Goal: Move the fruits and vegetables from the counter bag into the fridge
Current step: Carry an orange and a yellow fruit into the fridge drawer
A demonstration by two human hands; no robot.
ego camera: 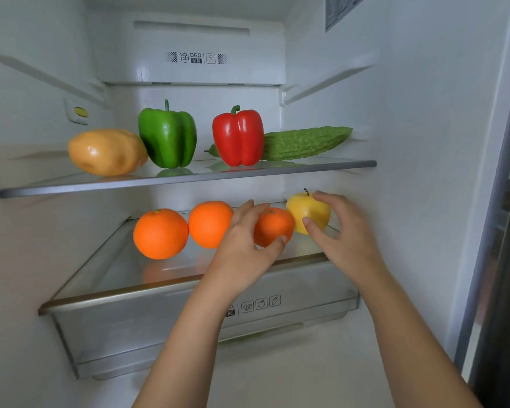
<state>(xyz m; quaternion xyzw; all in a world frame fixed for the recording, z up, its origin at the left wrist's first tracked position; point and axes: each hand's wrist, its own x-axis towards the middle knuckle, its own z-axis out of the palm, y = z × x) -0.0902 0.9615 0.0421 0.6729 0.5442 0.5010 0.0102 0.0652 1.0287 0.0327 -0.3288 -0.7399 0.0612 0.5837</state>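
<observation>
Inside the open fridge, my left hand grips a small orange on the lower glass shelf, thumb in front and fingers behind it. My right hand curls around a yellow apple at the shelf's right end, thumb on its front and index finger over its top. Two larger oranges rest to the left on the same shelf. On the upper shelf stand a potato, a green pepper, a red pepper and a bitter gourd. The counter bag is out of view.
A clear crisper drawer with produce icons sits under the lower shelf. The fridge's right wall is close to my right hand, and the dark door edge runs down the far right.
</observation>
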